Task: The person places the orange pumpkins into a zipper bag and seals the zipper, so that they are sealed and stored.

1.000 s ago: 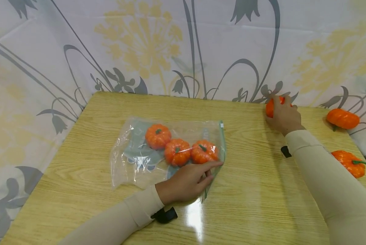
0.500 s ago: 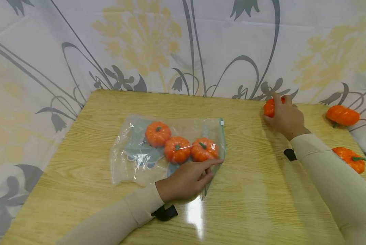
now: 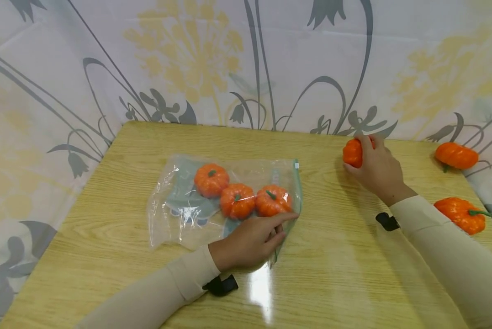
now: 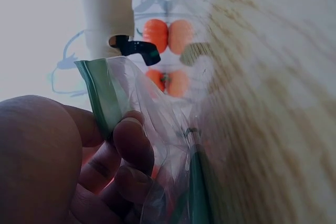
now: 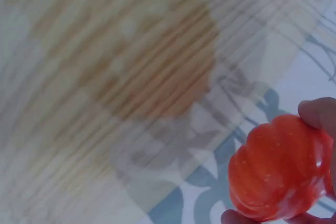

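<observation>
My left hand pinches the green-edged mouth of a clear zip bag lying on the table. In the left wrist view, the bag's green strip is between thumb and fingers, and the mouth gapes. Inside the bag lie 3 small orange toy pumpkins with green stems. At the back right, my right hand grips another small toy pumpkin. The right wrist view shows this pumpkin held by the fingertips, apart from the tabletop; its stem is hidden.
Two more orange toy pumpkins lie on the table's right side, one at the back and one nearer, partly behind the right sleeve. A flower-patterned cloth hangs behind the wooden table.
My right hand has lifted the pumpkin from the back of the table and carried it slightly left and nearer. The left hand keeps its hold on the bag mouth.
</observation>
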The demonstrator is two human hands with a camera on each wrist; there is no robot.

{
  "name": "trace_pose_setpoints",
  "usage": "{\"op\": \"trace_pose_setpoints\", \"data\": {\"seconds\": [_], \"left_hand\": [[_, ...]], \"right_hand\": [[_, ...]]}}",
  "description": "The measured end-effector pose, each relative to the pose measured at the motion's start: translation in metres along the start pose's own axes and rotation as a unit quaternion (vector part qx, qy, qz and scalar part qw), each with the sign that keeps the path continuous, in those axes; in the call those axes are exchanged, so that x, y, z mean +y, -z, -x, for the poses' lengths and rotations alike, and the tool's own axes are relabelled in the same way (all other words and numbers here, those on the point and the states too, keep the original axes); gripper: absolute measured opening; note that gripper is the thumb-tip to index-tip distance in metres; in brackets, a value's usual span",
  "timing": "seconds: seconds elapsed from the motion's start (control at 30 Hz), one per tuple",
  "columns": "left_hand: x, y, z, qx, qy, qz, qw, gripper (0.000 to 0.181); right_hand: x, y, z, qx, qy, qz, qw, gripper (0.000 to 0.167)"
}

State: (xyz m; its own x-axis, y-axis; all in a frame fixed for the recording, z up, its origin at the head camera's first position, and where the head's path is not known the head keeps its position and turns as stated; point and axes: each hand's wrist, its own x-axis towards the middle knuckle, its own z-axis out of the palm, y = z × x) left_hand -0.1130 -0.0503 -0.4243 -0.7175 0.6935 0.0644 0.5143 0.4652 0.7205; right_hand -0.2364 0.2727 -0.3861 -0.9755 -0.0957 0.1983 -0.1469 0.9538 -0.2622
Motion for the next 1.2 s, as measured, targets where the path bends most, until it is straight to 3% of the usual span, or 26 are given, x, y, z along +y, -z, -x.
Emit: {"op": "trace_pose_setpoints", "data": {"seconds": [0.3,0.6,0.93,1.2], "left_hand": [[0.000,-0.001,0.000,-0.003,0.002,0.002,1.0000,0.050],[0.002,0.000,0.000,-0.008,0.008,0.003,0.9999,0.050],[0.003,-0.002,-0.002,0.000,0.005,0.006,1.0000,0.050],[0.003,-0.002,0.000,0.009,0.012,0.003,0.9999,0.049]], "right_hand": [[-0.029,-0.002,0.028,0.064,-0.003,-0.049,0.9968,0.073],[-0.057,-0.002,0.057,0.106,0.035,-0.123,0.9861,0.075],[-0.078,-0.002,0.083,0.083,-0.002,-0.233,0.9688,0.075],[-0.085,-0.006,0.091,0.042,0.003,-0.300,0.9529,0.065]]}}
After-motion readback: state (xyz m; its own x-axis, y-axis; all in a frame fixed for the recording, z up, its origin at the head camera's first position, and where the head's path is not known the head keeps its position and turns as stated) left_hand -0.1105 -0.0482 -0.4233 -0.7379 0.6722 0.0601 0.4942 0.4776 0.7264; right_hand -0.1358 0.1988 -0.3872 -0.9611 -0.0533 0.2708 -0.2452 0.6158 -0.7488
